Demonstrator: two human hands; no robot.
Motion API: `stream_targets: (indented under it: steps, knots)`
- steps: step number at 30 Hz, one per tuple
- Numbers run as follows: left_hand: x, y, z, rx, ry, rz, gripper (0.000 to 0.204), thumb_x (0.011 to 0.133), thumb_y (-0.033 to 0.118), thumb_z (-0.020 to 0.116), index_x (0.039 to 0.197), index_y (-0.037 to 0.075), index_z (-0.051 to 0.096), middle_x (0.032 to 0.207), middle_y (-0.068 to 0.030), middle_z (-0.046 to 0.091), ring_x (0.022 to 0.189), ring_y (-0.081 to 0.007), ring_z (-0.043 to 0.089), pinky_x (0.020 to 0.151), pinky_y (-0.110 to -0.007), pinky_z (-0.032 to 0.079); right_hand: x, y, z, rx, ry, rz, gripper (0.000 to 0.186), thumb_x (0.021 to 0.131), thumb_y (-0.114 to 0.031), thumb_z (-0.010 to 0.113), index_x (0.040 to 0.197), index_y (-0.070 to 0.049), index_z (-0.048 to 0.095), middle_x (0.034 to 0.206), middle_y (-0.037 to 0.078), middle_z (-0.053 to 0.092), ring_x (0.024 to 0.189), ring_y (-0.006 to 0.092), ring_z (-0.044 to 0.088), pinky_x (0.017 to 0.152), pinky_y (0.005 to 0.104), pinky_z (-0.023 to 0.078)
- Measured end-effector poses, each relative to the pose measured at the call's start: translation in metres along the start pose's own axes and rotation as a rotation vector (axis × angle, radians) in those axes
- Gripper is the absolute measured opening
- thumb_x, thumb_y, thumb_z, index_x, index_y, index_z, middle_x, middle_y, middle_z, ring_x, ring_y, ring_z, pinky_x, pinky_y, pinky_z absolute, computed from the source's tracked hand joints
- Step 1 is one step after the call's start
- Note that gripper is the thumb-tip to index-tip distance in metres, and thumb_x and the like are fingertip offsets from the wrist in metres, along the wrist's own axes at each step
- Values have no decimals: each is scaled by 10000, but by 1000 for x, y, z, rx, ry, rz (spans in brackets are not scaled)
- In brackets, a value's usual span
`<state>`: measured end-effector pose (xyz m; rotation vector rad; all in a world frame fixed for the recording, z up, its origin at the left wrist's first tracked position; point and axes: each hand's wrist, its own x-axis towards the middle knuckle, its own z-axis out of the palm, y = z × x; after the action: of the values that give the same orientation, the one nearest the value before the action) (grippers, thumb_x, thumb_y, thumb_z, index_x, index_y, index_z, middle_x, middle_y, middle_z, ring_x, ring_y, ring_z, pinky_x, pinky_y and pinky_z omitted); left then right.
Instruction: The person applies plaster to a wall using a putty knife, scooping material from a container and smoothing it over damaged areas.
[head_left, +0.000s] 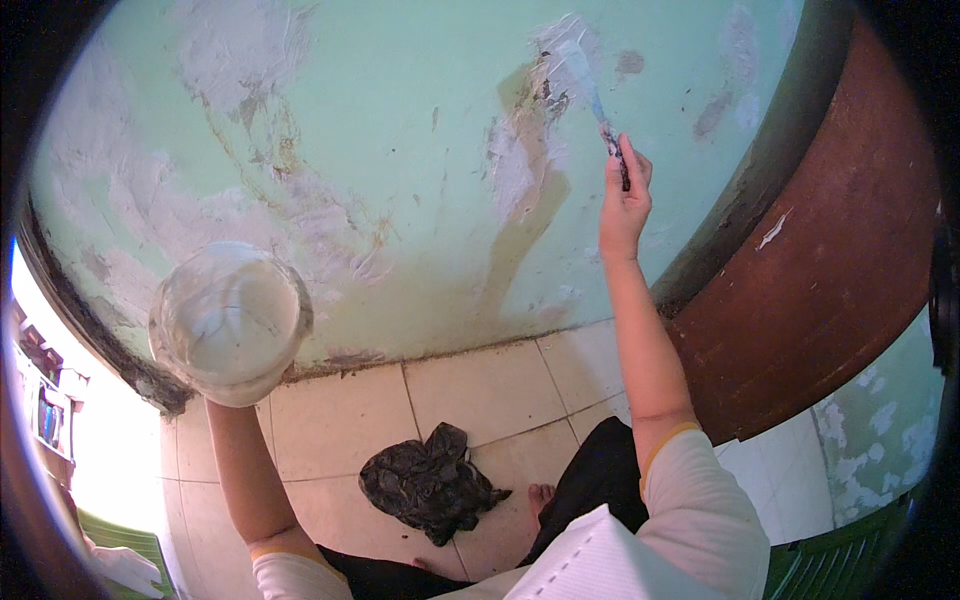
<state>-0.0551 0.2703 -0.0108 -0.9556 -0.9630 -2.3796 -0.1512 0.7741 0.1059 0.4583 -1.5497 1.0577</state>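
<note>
My right hand [627,190] grips the dark handle of a putty knife [590,95]. Its pale, wide blade rests against the green wall [420,260], on a patch of whitish filler [560,50] around a dark, damaged spot. On the left, my raised forearm [240,460] leads up to a round, translucent plastic tub [235,320] with white paste smeared inside. My left hand is mostly hidden under the tub, which it holds up close to the wall.
A crumpled black plastic bag [425,490] lies on the tiled floor [330,420] near my feet. To the right stands a reddish-brown panel [810,250]. Green plastic furniture shows at the lower left [125,545] and lower right [840,555]. A bright opening with a shelf [50,415] lies at the far left.
</note>
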Motion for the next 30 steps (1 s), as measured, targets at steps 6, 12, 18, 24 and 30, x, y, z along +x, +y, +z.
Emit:
stream_targets:
  steps: [6,12,18,24,30]
  knots:
    - [20,14,43,189,511,-52,660,981,545,401,1453,88,348,1422,-131,454,1292,-301,450,1054,-460,450,0,23,15,-154,1,-155,381,970,-90,577,1351,-88,572,1152,81,507,1050,183,474,908,301,435]
    - [17,26,27,-50,-74,-182,618,991,506,410,1420,62,384,1373,-143,490,1226,-298,501,942,-429,536,13,42,33,-394,8,-318,405,929,-67,611,1328,-136,604,1076,96,503,982,250,475,860,340,435]
    - [17,18,58,-391,-230,-280,586,992,485,423,1388,53,421,1308,-159,531,1170,-295,532,962,-424,512,10,49,26,-417,-62,-279,424,895,-44,637,1299,-173,637,1029,113,506,925,268,484,820,363,435]
    - [6,21,19,-52,102,20,582,989,479,431,1371,40,432,1291,-149,539,1168,-287,528,989,-421,490,-16,57,-10,-377,-78,-161,408,912,-28,620,1299,-157,635,1007,107,492,893,223,489,750,315,454]
    - [32,46,68,-261,-243,-205,711,955,600,383,1267,-30,483,1060,-227,612,795,-301,626,624,-396,571,-2,21,-3,-331,-47,-245,404,921,-29,604,1312,-131,614,1015,119,480,916,226,490,740,312,463]
